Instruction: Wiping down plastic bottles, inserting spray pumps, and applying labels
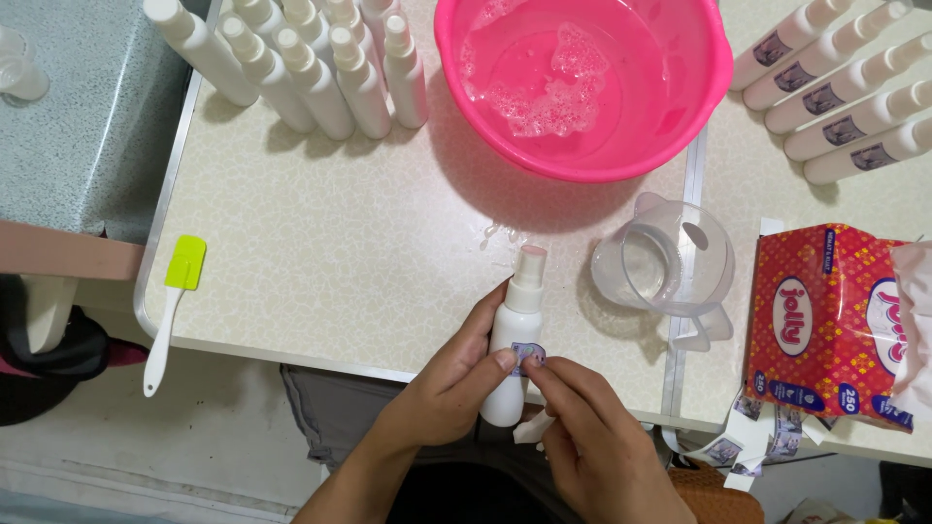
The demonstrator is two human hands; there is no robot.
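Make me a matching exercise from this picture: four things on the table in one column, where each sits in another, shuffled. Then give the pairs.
Things
1. pink basin
2. yellow-headed spatula
3. clear measuring jug
4. red tissue pack

Places
A. at the table's left edge
B. far right, beside the strip of small labels
C. top centre, with soapy water in it
D. just below the basin, right of the white spray bottle in the left hand

Pairs: 1-C, 2-A, 3-D, 4-B
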